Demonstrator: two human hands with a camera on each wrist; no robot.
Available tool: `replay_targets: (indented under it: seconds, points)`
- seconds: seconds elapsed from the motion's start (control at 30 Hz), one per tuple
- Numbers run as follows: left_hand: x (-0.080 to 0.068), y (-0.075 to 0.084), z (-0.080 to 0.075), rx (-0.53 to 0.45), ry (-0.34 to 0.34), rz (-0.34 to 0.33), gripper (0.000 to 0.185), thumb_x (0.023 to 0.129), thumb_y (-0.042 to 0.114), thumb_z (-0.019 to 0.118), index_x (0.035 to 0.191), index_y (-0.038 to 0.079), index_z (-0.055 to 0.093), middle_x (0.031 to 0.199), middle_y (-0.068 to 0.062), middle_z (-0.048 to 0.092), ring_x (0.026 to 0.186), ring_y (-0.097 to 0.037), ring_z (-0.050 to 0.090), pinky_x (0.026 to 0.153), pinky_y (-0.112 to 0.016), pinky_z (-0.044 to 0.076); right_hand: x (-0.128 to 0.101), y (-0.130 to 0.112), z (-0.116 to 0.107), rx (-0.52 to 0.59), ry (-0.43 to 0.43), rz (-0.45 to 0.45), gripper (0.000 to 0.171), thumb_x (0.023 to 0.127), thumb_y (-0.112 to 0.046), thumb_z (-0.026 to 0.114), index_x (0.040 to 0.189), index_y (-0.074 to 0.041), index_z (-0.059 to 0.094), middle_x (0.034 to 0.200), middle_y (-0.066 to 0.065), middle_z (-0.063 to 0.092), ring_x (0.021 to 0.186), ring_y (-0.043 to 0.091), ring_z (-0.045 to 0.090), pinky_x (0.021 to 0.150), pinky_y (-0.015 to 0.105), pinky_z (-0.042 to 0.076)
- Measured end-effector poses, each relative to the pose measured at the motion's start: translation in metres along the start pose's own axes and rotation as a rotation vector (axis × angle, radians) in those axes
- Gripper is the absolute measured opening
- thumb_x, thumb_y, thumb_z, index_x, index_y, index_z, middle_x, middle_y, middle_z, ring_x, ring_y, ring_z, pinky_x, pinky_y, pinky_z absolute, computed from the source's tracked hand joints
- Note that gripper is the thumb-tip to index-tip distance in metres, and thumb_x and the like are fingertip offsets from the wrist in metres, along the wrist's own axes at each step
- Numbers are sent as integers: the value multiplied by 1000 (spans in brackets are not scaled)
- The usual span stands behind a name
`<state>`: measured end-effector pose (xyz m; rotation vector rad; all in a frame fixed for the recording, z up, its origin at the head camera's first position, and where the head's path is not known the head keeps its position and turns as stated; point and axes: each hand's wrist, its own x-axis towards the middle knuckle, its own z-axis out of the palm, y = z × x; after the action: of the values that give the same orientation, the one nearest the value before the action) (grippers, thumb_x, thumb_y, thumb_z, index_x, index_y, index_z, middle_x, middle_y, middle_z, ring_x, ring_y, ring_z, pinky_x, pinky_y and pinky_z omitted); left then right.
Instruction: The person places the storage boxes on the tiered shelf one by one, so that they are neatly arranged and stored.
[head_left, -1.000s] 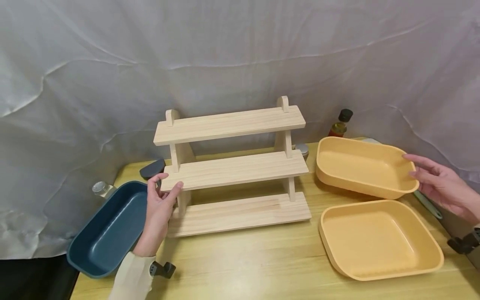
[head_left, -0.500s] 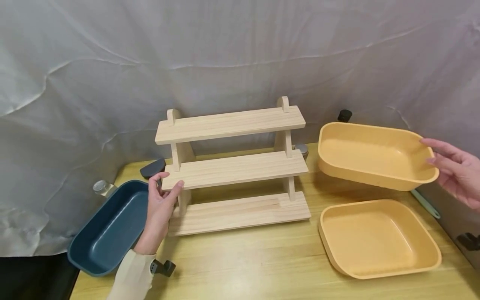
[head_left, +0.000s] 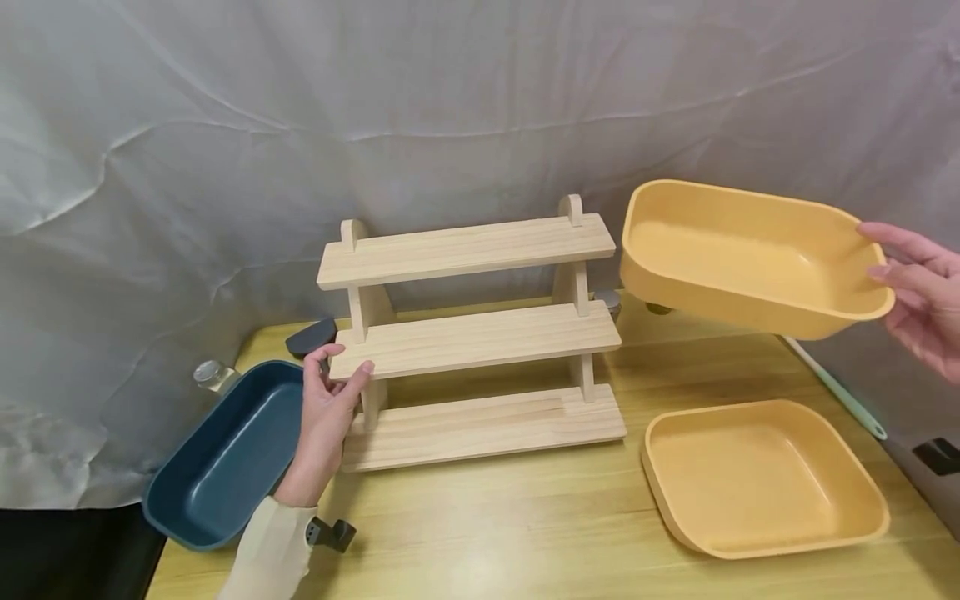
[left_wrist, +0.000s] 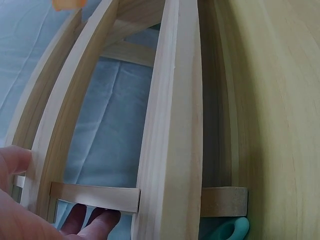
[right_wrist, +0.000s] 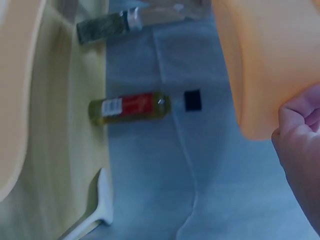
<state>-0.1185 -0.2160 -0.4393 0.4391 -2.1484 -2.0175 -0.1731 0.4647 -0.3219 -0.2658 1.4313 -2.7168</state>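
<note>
- A pale wooden table (head_left: 540,517) stands against a wrinkled grey-white cloth backdrop (head_left: 300,108).
- A three-step wooden rack (head_left: 472,333) stands at the back middle of the table.
- The left hand (head_left: 326,417) grips the left end of the rack's middle step, thumb on the front edge and fingers curled behind; the left wrist view shows fingertips (left_wrist: 92,222) under the slats.
- The right hand (head_left: 918,292) holds a yellow tray (head_left: 750,258) by its right rim, thumb and fingers pinching the edge.
- The tray hangs in the air, tilted, just right of the rack's top step and not touching it.
- A second yellow tray (head_left: 765,475) lies flat on the table, right of the rack and below the lifted one.
- A blue tray (head_left: 225,458) sits left of the rack, overhanging the table edge, beside the left hand.
- Behind the rack's left end lie a dark grey object (head_left: 309,335) and a small jar (head_left: 210,375).
- Right of the rack, a teal-handled utensil (head_left: 836,387) lies near the wall.
- The right wrist view shows an oil bottle (right_wrist: 132,107) and a spice jar (right_wrist: 107,25) by the backdrop.
</note>
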Motion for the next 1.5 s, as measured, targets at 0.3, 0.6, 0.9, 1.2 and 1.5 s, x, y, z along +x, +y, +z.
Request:
replay_targets:
  seconds: [0.3, 0.6, 0.9, 1.2, 1.5]
  points:
    - [0, 1, 4, -1, 5, 17, 55, 105, 23, 78, 146, 18, 43, 114, -5, 45, 82, -14, 52, 68, -26, 43, 22, 7, 55, -68, 19, -8, 47, 109, 17, 43, 149, 0, 60, 142, 12, 64, 107, 29, 77, 79, 37, 64]
    - [2, 0, 7, -5, 4, 58, 54, 105, 21, 77, 146, 15, 43, 115, -5, 46, 81, -12, 50, 66, -22, 41, 64, 25, 111, -5, -65, 58, 46, 108, 18, 45, 149, 2, 58, 143, 19, 63, 104, 31, 76, 81, 39, 64]
    - [1, 1, 9, -2, 3, 58, 54, 105, 21, 77, 146, 15, 43, 119, -6, 47, 84, -15, 52, 70, -24, 43, 98, 55, 163, -63, -86, 108, 39, 107, 15, 56, 142, 0, 63, 145, 15, 61, 115, 28, 72, 86, 35, 63]
    - [-2, 1, 11, 24, 1, 52, 55, 106, 24, 77, 148, 15, 42, 117, -6, 46, 88, -17, 54, 73, -25, 45, 121, 85, 197, -143, -89, 107, 38, 105, 12, 62, 141, 0, 62, 144, 16, 58, 111, 26, 71, 83, 31, 63]
    - [-4, 1, 18, 16, -23, 63, 58, 106, 25, 77, 151, 14, 41, 113, -7, 44, 86, -16, 54, 72, -26, 44, 146, 103, 217, -266, -100, 130, 42, 106, 5, 66, 147, 0, 57, 142, 17, 56, 92, 19, 69, 82, 25, 61]
